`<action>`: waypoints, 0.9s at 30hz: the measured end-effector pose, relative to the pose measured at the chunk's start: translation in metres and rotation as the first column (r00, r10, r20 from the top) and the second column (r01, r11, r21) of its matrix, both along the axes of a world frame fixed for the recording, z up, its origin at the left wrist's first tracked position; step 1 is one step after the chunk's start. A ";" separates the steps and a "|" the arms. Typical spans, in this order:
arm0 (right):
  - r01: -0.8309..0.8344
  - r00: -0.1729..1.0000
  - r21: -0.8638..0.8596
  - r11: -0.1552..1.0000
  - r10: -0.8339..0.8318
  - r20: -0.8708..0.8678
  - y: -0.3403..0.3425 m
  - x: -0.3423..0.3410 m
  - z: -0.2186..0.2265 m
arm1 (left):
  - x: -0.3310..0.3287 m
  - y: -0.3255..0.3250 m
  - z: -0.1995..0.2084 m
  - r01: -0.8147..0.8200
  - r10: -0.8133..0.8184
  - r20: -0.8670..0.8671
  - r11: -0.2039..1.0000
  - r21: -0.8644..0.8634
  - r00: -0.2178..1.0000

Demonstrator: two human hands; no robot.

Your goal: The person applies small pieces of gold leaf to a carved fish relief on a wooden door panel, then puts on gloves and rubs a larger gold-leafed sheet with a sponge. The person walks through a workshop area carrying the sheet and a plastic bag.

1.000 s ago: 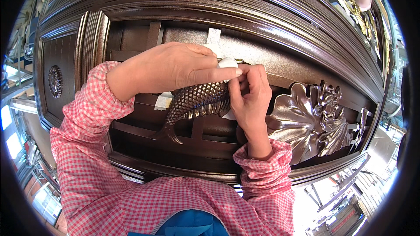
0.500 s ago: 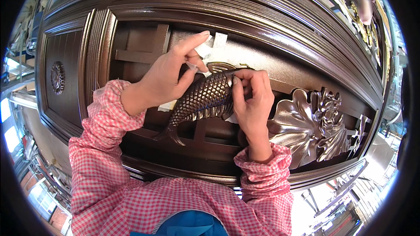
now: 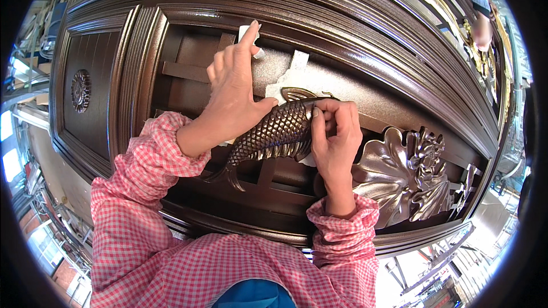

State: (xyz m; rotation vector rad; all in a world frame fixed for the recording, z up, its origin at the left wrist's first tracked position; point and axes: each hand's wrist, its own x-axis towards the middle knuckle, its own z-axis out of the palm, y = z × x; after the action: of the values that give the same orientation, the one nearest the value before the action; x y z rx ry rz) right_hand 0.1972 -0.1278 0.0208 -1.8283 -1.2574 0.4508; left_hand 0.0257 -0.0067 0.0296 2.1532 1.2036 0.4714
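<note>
A bronze-brown metallic fish carving (image 3: 274,128) with raised scales lies across a recessed dark brown panel. White masking paper (image 3: 281,86) shows behind its upper fin. Above the tail side, my left hand (image 3: 231,85) is open, its thumb and index finger stretched apart. The index fingertip is at a small white strip (image 3: 244,34) near the panel's upper moulding, and the thumb tip lies by the fish's back. My right hand (image 3: 337,140) is closed in a pinch at the fish's front end. Its fingers hide that end and whatever they hold.
Right of the fish sits a shiny carved leaf and flower relief (image 3: 394,174). Flat cross strips (image 3: 185,72) run inside the recess, framed by ridged mouldings (image 3: 132,68). A round rosette (image 3: 81,91) marks the left panel. Another person's hand (image 3: 482,31) is at upper right.
My left hand has moved up and away from the fish's back, its fingers opening out toward the upper moulding. My right hand stays pinched at the fish's front. The view has shifted slightly.
</note>
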 end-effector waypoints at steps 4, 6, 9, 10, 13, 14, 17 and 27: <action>0.007 1.000 -0.007 1.000 -0.007 -0.010 0.000 0.000 0.001 | 0.001 0.003 0.001 0.014 -0.014 -0.033 1.000 -0.012 0.999; 0.007 1.000 -0.006 1.000 -0.007 -0.003 0.000 -0.001 0.001 | 0.002 0.007 0.003 0.028 -0.029 -0.051 0.999 -0.026 0.998; 0.005 1.000 -0.001 1.000 -0.005 -0.001 0.001 -0.001 0.001 | 0.004 0.012 0.005 0.038 -0.042 -0.089 0.998 -0.040 0.995; 0.005 1.000 -0.001 1.000 -0.005 -0.001 0.001 -0.001 0.001 | 0.005 0.013 0.005 0.041 -0.044 -0.095 0.998 -0.039 0.994; 0.006 1.000 -0.001 1.000 -0.006 -0.007 0.000 -0.001 0.000 | 0.007 0.015 0.006 0.040 -0.043 -0.110 0.999 -0.035 0.993; 0.007 1.000 -0.004 1.000 -0.007 0.000 0.000 -0.001 0.000 | 0.007 0.015 0.006 0.039 -0.042 -0.115 0.999 -0.029 0.993; 0.004 1.000 -0.003 1.000 -0.004 0.006 0.000 -0.001 0.000 | 0.008 0.013 0.006 0.031 -0.032 -0.140 0.999 -0.007 0.990; 0.005 1.000 -0.019 1.000 -0.004 0.031 0.000 -0.001 0.002 | 0.008 0.008 0.010 0.053 -0.052 -0.122 0.999 0.004 0.991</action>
State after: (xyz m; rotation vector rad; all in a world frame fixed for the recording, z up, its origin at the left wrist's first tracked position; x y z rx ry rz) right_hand 0.1962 -0.1276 0.0226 -1.8597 -1.2737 0.4348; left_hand 0.0338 0.0015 0.0398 2.2420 1.2081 0.3263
